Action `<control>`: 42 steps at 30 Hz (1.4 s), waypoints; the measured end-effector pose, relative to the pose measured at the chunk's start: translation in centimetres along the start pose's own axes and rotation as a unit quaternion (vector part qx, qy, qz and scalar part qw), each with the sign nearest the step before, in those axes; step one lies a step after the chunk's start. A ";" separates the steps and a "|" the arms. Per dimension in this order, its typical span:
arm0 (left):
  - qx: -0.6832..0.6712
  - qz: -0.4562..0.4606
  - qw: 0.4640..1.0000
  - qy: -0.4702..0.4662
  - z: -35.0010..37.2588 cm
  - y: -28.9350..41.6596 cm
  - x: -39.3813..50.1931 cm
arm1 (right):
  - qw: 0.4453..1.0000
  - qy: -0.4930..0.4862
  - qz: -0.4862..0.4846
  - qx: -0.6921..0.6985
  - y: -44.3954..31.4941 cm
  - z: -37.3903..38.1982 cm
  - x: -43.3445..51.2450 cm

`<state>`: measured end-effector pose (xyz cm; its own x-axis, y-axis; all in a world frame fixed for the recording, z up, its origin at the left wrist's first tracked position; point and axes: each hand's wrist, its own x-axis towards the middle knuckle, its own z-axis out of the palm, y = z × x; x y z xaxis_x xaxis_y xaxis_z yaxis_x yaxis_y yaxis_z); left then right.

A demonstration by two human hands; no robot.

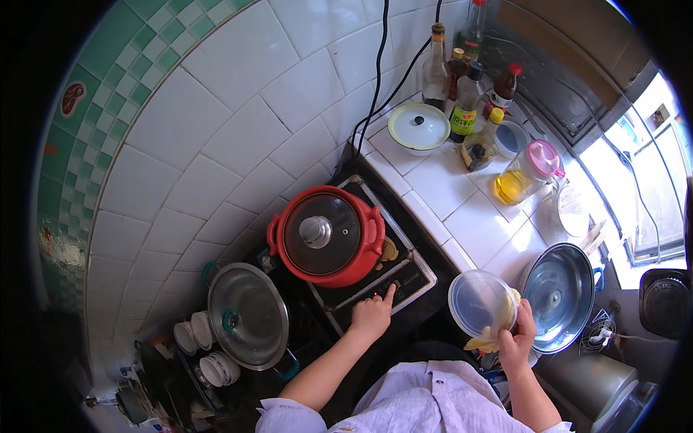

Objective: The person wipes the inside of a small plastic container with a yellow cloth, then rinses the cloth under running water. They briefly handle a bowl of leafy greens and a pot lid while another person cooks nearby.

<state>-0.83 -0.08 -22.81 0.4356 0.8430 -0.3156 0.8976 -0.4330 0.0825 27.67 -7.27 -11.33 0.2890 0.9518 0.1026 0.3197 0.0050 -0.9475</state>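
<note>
My left hand [373, 315] has its index finger extended onto the control panel of a black induction cooker [409, 279]; it holds nothing. On the cooker stands a red pot [341, 276] with two handles, covered by a dark glass lid [298, 230] with a silver-coloured knob. A small red light shows on the panel. In my right hand [517, 335] are a round clear plastic lid or container [471, 303] and a yellowish cloth or similar soft thing [483, 343], held over the counter's front edge. What the yellowish thing is, I cannot tell.
A metal pan with teal handles [246, 319] and stacked bowls [216, 369] are on the left. At the right stands a steel pan [563, 292]. Several bottles [465, 108], an enamel lid [418, 130] and an oil jug [528, 173] occupy the tiled counter [455, 195]. Black cables [381, 70] hang behind.
</note>
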 end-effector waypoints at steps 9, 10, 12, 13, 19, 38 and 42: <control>-0.294 -0.020 0.956 0.000 -6.7 2.6 0.4 | 0.987 0.013 -0.118 -0.106 -2.8 1.3 1.1; -0.535 0.009 0.844 -0.028 -8.1 3.8 -0.1 | 0.980 -0.016 -0.143 -0.136 -3.4 1.7 1.3; -0.858 0.086 0.503 -0.058 -10.6 6.0 -1.2 | 0.956 -0.101 -0.213 -0.173 -4.9 2.5 1.6; -0.894 0.101 0.437 0.014 -11.7 7.8 -1.3 | 0.940 -0.140 -0.255 -0.176 -5.7 3.1 1.8; -0.968 0.156 0.197 0.010 -16.2 9.0 -3.1 | 0.894 -0.120 -0.383 -0.201 -10.3 6.7 3.9; -0.942 0.231 0.231 0.072 -19.4 6.5 -4.1 | 0.837 -0.098 -0.510 -0.174 -14.7 9.5 4.2; -0.927 0.213 0.287 0.115 -20.0 6.9 -4.2 | 0.861 -0.087 -0.457 -0.207 -15.1 9.2 5.2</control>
<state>4.81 -0.23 -1.98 0.3338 0.9308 0.1491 -0.8401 0.2219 0.4950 15.98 0.38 0.75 -0.3818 0.6399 0.6669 0.6457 0.7010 -0.3029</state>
